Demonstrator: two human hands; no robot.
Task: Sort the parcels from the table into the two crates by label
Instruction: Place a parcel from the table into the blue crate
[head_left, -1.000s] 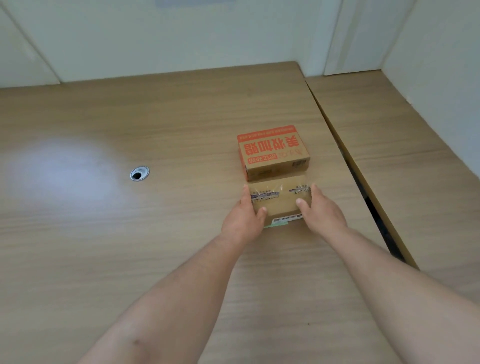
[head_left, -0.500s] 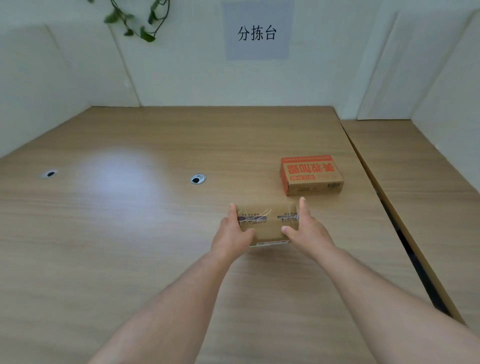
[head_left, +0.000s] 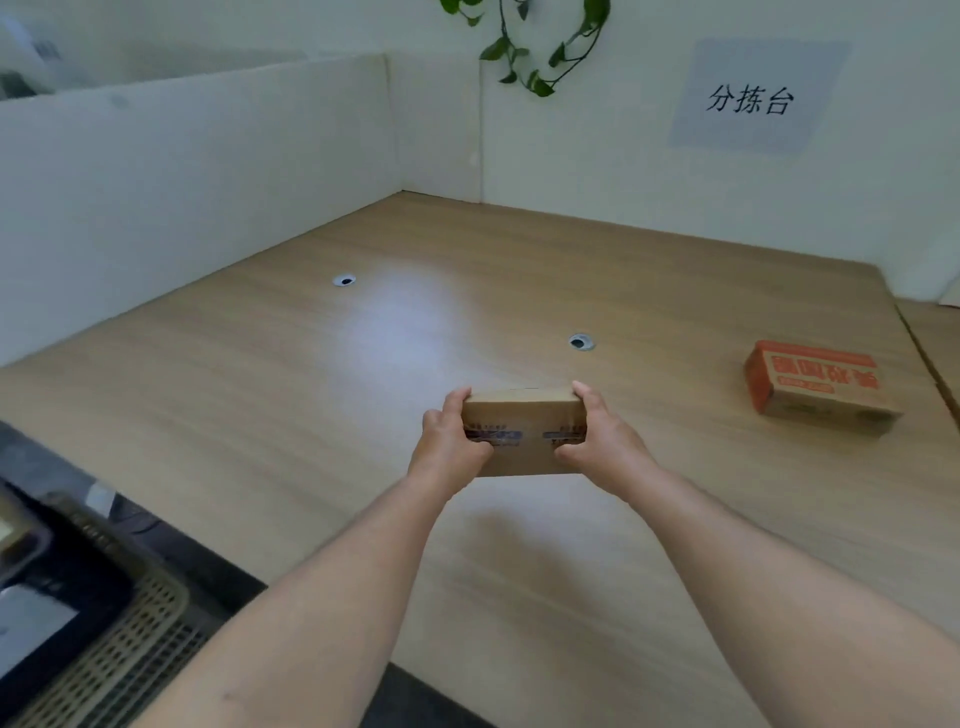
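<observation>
While the left hand and right hand grip the ends of a brown cardboard parcel, it hangs above the middle of the tabletop. An orange-printed parcel lies near the right edge; a perforated crate sits off the near left corner.
</observation>
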